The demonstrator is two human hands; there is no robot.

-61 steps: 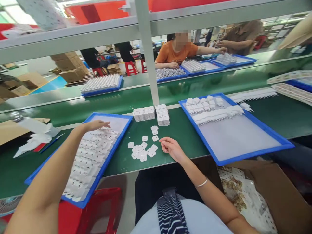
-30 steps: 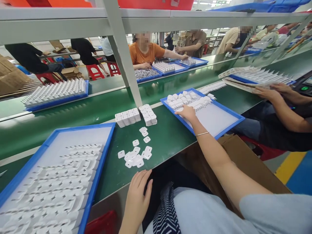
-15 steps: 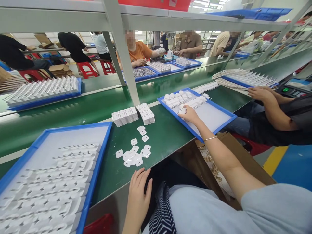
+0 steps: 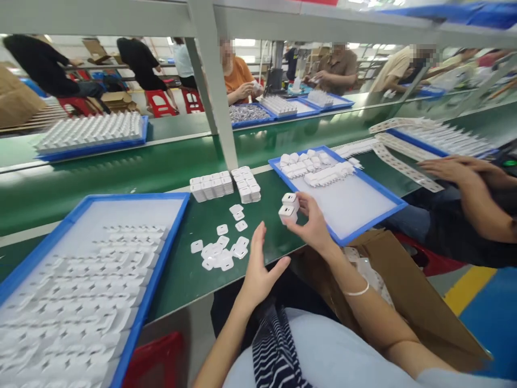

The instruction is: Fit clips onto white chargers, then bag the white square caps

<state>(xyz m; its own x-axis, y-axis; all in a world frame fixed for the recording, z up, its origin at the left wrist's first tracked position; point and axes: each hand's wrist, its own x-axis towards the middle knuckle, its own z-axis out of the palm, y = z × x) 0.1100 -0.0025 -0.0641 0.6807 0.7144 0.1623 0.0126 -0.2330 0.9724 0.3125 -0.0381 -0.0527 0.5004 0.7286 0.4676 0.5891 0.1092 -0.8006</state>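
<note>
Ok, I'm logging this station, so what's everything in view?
white plug blocks: two, white, held in the right hand
block rows: two groups, white, on green bench
flat caps: loose pile, white, bench centre
left tray: one, blue, rows of white parts
right tray: one, blue, white parts at far end
cardboard box: one, brown, below bench
co-worker's hands: at right, on white strips
left hand: open, empty
right hand: fingers on the blocks
</note>
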